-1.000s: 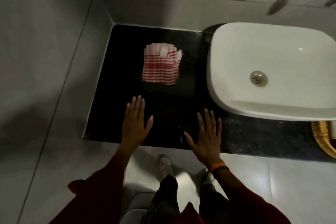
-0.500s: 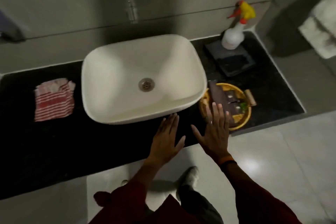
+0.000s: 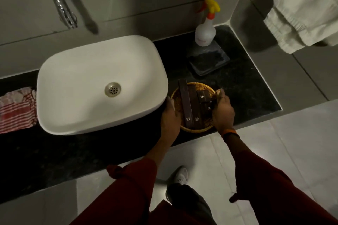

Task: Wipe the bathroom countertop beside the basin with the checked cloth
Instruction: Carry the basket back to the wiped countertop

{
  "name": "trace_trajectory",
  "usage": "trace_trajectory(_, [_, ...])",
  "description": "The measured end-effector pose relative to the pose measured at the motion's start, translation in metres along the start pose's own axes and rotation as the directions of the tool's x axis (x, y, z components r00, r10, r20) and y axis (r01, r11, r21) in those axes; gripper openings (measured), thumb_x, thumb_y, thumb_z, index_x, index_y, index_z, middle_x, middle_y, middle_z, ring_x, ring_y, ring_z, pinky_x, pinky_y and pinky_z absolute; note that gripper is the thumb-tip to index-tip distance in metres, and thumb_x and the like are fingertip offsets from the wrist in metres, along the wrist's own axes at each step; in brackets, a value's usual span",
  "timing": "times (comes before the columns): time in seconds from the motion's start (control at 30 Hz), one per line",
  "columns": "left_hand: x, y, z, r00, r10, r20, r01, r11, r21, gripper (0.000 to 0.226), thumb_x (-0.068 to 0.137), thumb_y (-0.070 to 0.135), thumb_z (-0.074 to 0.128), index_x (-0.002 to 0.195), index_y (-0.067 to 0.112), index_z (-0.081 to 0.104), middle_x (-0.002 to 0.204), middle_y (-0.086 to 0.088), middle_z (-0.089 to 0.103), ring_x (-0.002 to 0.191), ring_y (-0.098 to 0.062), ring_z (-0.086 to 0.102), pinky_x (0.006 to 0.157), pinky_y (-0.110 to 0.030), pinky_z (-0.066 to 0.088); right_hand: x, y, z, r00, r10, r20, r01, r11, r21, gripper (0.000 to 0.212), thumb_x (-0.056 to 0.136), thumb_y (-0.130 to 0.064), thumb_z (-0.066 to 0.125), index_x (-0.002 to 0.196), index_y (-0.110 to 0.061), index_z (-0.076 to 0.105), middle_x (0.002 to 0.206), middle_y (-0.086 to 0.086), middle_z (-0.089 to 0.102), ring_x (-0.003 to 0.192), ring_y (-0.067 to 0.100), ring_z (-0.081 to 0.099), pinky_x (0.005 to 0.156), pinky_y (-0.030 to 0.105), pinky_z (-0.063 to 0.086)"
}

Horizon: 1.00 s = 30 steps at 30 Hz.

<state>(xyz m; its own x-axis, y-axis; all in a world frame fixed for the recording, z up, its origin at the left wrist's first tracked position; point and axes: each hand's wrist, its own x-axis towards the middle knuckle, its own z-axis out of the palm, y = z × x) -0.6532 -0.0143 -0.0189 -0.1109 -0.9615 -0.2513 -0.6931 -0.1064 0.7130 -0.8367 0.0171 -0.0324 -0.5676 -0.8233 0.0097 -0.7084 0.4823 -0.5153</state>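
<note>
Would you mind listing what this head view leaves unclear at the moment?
- Checked cloth: cut off by the left frame edge, and its right edge lies behind the basin.
- Left hand and right hand on the basket: fingertips hidden by its rim, so the grip is unclear.
- Spray bottle label: too small and dim.

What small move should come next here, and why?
Probably lift the wicker basket clear of the countertop. The left hand and right hand grip its opposite rims, it sits on the surface to be wiped, and the checked cloth lies untouched on the far side of the basin.
</note>
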Motion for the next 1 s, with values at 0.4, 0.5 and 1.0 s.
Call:
trace_trajectory(0.4, [-0.107, -0.112, -0.078, 0.986, -0.139, 0.088, 0.155, 0.968, -0.2, 0.055, 0.092, 0.015, 0.054, 0.141, 0.037, 0.042, 0.109, 0.005, 0.066, 0.097, -0.013, 0.068, 0.076, -0.012, 0.051, -0.172, -0.049, 0.019, 0.997, 0.072, -0.018, -0.07, 0.994, 0.089, 0.035, 0.103, -0.012, 0.053, 0.136, 0.0, 0.054, 0.121, 0.021, 0.07, 0.102, 0.036, 0.071, 0.084, 0.045, 0.061])
trace_trajectory(0.5, [-0.133, -0.169, -0.129, 0.973, -0.229, 0.037, 0.232, 0.951, -0.204, 0.054, 0.094, 0.017, 0.056, 0.144, 0.033, 0.043, 0.111, -0.001, 0.068, 0.099, -0.02, 0.069, 0.081, -0.029, 0.058, -0.223, -0.095, 0.05, 0.999, 0.026, 0.047, -0.03, 0.997, 0.071, 0.036, 0.104, -0.012, 0.052, 0.137, 0.0, 0.053, 0.121, 0.021, 0.07, 0.099, 0.035, 0.072, 0.079, 0.043, 0.062])
trace_trajectory(1.0, [-0.117, -0.421, -0.428, 0.866, -0.454, -0.211, 0.379, 0.87, -0.315, 0.062, 0.09, 0.005, 0.056, 0.147, 0.025, 0.044, 0.115, 0.005, 0.062, 0.093, -0.009, 0.063, 0.073, -0.009, 0.049, -0.339, -0.426, 0.235, 0.948, -0.13, 0.292, 0.027, 0.942, 0.335, 0.044, 0.102, -0.006, 0.053, 0.146, -0.005, 0.051, 0.132, 0.021, 0.068, 0.116, 0.038, 0.068, 0.104, 0.052, 0.053])
